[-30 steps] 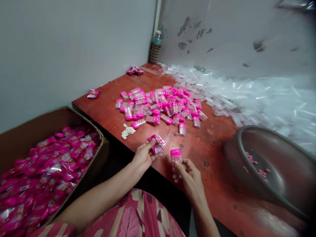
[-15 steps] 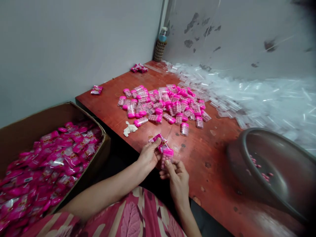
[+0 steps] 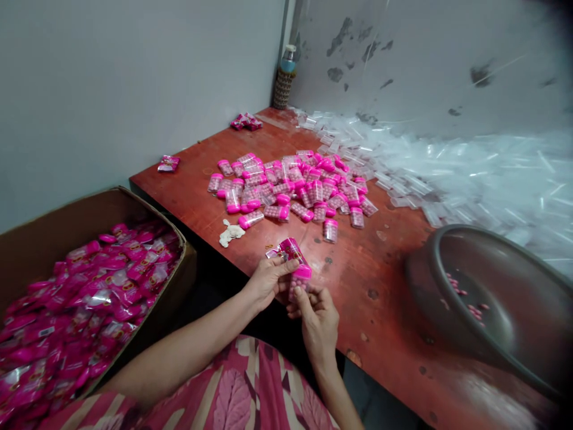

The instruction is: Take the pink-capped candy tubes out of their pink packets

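Observation:
My left hand [image 3: 269, 283] pinches a shiny pink printed wrapper [image 3: 293, 251] at the near edge of the red table [image 3: 385, 286]. Between the fingers of my right hand [image 3: 317, 310] is a small clear container [image 3: 301, 279] with a pink cap at its top and pink balls inside. The wrapper's lower edge meets the capped end; whether the cap is inside it I cannot tell. Beyond my hands lies a heap of similar filled containers [image 3: 273, 191] with pink caps. A crumpled white scrap [image 3: 231, 233] rests left of the wrapper.
A cardboard box [image 3: 184, 251] of pink wrapped packs [image 3: 107, 292] stands at the left. At the right is a grey basin [image 3: 447, 298] with some pink balls. Clear empty containers [image 3: 470, 173] pile along the back wall. A bottle [image 3: 289, 58] stands in the corner.
The left thumb has moved down to the capped end of the container, and more of the wrapper's face shows above it. The whole view has shifted slightly.

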### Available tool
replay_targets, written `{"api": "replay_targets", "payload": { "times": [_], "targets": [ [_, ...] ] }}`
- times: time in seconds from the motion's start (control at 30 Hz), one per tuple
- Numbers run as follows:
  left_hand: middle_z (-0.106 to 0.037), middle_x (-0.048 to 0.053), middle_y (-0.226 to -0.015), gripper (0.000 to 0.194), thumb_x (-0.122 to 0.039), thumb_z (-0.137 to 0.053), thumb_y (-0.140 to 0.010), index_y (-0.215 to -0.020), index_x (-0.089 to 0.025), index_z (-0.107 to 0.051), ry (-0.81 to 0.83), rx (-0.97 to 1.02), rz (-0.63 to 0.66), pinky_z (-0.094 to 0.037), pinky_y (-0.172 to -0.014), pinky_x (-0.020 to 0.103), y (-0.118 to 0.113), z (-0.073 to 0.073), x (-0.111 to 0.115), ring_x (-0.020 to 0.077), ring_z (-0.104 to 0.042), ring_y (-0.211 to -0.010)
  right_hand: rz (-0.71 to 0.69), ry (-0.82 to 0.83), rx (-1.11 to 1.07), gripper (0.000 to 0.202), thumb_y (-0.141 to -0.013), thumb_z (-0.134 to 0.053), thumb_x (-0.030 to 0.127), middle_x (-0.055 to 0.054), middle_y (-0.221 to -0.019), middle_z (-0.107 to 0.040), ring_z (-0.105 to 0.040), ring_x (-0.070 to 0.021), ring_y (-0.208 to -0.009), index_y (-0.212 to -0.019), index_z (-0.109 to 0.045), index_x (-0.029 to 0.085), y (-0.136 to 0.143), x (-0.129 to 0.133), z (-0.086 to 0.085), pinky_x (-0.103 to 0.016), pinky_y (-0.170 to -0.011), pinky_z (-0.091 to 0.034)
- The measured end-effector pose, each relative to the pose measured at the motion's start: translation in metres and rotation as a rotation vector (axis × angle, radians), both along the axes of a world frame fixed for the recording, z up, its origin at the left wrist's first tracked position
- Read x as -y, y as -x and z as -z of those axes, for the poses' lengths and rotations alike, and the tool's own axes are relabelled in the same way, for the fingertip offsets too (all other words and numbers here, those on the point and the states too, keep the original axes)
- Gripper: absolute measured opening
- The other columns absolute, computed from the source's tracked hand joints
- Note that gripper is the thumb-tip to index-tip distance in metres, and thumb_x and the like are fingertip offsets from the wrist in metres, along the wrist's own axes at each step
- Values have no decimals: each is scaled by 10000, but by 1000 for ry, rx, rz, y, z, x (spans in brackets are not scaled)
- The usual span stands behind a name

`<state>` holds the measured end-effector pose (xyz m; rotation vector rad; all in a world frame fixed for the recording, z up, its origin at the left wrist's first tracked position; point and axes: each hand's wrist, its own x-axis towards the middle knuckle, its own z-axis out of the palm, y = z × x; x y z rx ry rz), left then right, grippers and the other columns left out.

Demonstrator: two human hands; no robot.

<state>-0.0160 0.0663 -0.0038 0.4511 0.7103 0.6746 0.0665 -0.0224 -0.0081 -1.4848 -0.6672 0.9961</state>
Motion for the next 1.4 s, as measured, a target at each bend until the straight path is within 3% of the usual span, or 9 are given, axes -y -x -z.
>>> {"api": "replay_targets", "payload": {
  "times": [0.27, 0.47, 0.67, 0.83, 1.03, 1.13, 1.23, 1.4],
  "targets": [
    [-622, 39, -591, 228, -248, -730, -579, -671, -69, -623, -99, -84, 77, -478, -554, 234, 1, 0, -7, 107, -575, -506, -147, -42, -206, 184, -770, -572, 337, 42, -522, -573, -467, -56, -333, -794, -499, 169, -11, -1, 8, -151, -329, -370],
    [-625, 52, -586, 230, -259, -720, -586, -669, -63, -633, -155, -125, 89, -471, -544, 254, 3, -3, -7, 128, -578, -509, -50, -30, -14, 210, -735, -615, 328, 36, -554, -583, -513, -70, -399, -832, -518, 169, -8, -3, 4, -158, -371, -414],
    [-615, 29, -570, 209, -256, -729, -569, -618, -80, -629, -170, -152, 88, -459, -545, 237, 3, -6, -7, 107, -561, -497, -184, -43, -231, 194, -757, -581, 347, 38, -552, -578, -432, -47, -304, -786, -490, 178, -15, -4, 11, -145, -285, -322],
    [-623, 50, -555, 215, -256, -729, -563, -624, -67, -644, -211, -170, 102, -460, -543, 251, 3, -5, -8, 123, -565, -491, -105, -36, 44, 218, -727, -612, 343, 18, -607, -593, -507, -75, -419, -850, -531, 182, -13, -3, 7, -167, -369, -417],
    [-597, 34, -525, 227, -294, -707, -589, -604, -79, -637, -235, -175, 142, -434, -482, 232, 4, -10, -6, 101, -525, -438, -192, -52, -212, 199, -758, -577, 353, 45, -521, -560, -433, -49, -311, -784, -502, 171, -12, -5, 7, -139, -285, -326],
    [-596, 38, -535, 251, -320, -695, -603, -643, -78, -641, -222, -182, 193, -431, -458, 242, 4, -7, -2, 111, -526, -425, -114, -46, -93, 193, -748, -591, 344, 28, -574, -583, -470, -61, -364, -812, -527, 173, -11, -4, 7, -153, -322, -370],
    [-612, 45, -582, 242, -305, -699, -601, -669, -81, -639, -191, -171, 154, -446, -497, 247, 4, -4, 2, 118, -551, -467, -55, -43, 53, 214, -733, -611, 328, 12, -629, -603, -505, -72, -432, -872, -553, 176, -9, -3, 5, -165, -378, -413],
    [-565, 25, -515, 258, -331, -670, -638, -621, -82, -605, -201, -117, 152, -427, -481, 242, 4, -6, 8, 113, -529, -449, -93, -37, -171, 197, -742, -600, 348, 37, -544, -585, -455, -53, -337, -777, -527, 168, -12, -5, 6, -142, -300, -353]
  ]
}}
